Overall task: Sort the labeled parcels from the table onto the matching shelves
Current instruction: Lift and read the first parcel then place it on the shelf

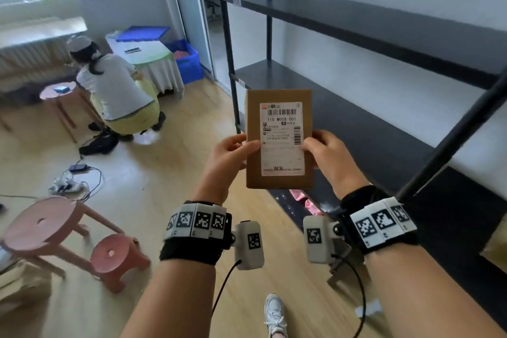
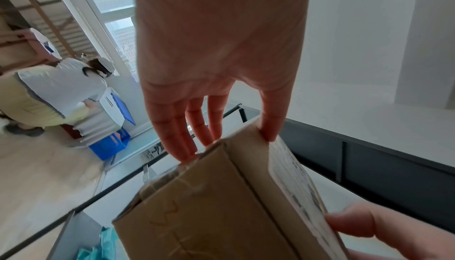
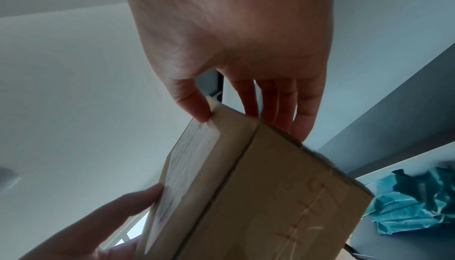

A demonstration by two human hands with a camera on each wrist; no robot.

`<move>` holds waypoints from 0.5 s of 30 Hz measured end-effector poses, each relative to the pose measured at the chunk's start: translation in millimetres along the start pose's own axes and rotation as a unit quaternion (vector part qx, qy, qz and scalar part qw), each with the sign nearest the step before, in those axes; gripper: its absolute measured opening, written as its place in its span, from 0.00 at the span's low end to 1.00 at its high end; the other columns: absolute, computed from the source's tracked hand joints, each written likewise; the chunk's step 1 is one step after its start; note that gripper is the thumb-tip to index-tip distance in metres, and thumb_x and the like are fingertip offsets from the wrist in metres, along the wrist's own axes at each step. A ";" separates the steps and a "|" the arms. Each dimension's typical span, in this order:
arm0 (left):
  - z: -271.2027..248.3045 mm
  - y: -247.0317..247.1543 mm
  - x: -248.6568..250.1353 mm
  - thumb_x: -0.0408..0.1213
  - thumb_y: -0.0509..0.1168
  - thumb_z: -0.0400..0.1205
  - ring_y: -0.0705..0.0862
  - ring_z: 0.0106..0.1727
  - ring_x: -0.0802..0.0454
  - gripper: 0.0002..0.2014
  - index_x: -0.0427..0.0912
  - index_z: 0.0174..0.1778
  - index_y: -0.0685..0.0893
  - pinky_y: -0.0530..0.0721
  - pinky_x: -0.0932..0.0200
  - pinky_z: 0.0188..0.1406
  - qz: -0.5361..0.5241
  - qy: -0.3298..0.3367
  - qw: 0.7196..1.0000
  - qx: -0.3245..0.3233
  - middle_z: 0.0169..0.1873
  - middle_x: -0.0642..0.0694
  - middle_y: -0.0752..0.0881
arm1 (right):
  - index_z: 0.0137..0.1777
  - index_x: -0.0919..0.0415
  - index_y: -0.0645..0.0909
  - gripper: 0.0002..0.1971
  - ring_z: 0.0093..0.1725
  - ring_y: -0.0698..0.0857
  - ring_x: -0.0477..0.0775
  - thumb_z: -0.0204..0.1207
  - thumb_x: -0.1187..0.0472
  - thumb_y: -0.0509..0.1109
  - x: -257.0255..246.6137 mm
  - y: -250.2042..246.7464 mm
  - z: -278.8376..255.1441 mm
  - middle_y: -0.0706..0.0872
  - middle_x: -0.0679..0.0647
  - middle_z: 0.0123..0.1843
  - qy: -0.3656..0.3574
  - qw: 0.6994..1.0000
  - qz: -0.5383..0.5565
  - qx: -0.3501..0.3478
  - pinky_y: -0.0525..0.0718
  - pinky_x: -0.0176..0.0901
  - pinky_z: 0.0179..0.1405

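A small brown cardboard parcel (image 1: 279, 140) with a white shipping label reading "110 M008 001" is held upright in front of me, label facing me. My left hand (image 1: 229, 155) grips its left edge, thumb on the front and fingers behind. My right hand (image 1: 326, 153) grips the right edge the same way. In the left wrist view the parcel (image 2: 209, 205) is pinched between thumb and fingers (image 2: 187, 127). The right wrist view shows the parcel (image 3: 258, 186) held likewise. A black metal shelf unit (image 1: 356, 22) stands just ahead on the right, its two upper boards bare.
A person (image 1: 118, 90) crouches at the back left beside a small round table. Pink stools (image 1: 41, 225) and floor cables (image 1: 74, 178) lie to my left. Blue crates (image 1: 186, 60) sit by the door. Teal and pink bags (image 3: 413, 202) lie on the lowest shelf.
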State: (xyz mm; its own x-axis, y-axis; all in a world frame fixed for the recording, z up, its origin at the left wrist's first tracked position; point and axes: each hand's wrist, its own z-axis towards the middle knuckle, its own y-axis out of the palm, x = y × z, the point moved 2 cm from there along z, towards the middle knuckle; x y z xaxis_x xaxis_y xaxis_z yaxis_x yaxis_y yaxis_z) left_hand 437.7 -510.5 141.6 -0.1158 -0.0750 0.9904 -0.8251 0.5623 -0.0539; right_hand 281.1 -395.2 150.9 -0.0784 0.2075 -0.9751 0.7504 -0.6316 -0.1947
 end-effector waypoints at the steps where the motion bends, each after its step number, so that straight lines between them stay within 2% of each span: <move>1: 14.4 -7.1 1.6 0.39 0.70 0.83 0.90 0.49 0.53 0.14 0.39 0.63 0.85 0.89 0.56 0.53 0.003 -0.003 1.000 0.010 0.48 0.46 0.92 | 0.62 0.57 0.82 0.11 0.50 0.89 0.46 0.82 0.59 0.65 -3.0 8.9 17.2 0.90 0.51 0.54 -0.001 1.000 0.004 -0.011 0.83 0.34 0.39; 4: 61.8 -28.1 5.4 0.41 0.71 0.82 0.90 0.55 0.48 0.19 0.38 0.67 0.85 0.88 0.49 0.59 0.016 -0.009 0.999 0.041 0.53 0.43 0.92 | 0.61 0.58 0.82 0.11 0.50 0.88 0.46 0.82 0.58 0.64 -12.9 35.1 69.1 0.90 0.51 0.53 0.000 0.999 0.013 -0.041 0.83 0.36 0.39; 9: 128.6 -60.8 6.8 0.43 0.71 0.82 0.90 0.57 0.47 0.22 0.38 0.70 0.83 0.88 0.46 0.62 0.011 -0.025 0.995 0.091 0.55 0.43 0.92 | 0.59 0.58 0.83 0.10 0.51 0.88 0.49 0.83 0.58 0.64 -25.2 77.0 150.0 0.90 0.52 0.52 0.002 0.996 0.000 -0.086 0.85 0.38 0.42; 12: 156.9 -80.0 -0.2 0.44 0.71 0.82 0.90 0.57 0.46 0.21 0.39 0.68 0.84 0.88 0.44 0.62 0.008 -0.031 0.993 0.116 0.54 0.43 0.92 | 0.59 0.56 0.83 0.10 0.51 0.89 0.51 0.82 0.57 0.65 -28.8 104.4 188.0 0.91 0.53 0.52 0.006 0.994 -0.017 -0.111 0.87 0.41 0.43; 15: 180.7 -100.9 -6.0 0.44 0.70 0.83 0.91 0.54 0.47 0.16 0.40 0.64 0.86 0.87 0.42 0.63 0.002 -0.039 0.991 0.130 0.51 0.44 0.93 | 0.54 0.53 0.83 0.07 0.49 0.90 0.50 0.82 0.56 0.65 -31.3 132.9 216.6 0.91 0.52 0.50 0.011 0.991 -0.029 -0.131 0.86 0.37 0.39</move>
State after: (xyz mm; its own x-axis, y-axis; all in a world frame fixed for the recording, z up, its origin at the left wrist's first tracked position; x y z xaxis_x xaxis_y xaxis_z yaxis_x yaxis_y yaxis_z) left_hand 421.8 -715.6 118.2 -0.1534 -0.1429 0.9778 -0.9377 0.3333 -0.0985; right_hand 241.2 -647.4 132.5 -0.1145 0.2555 -0.9600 0.8904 -0.4022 -0.2132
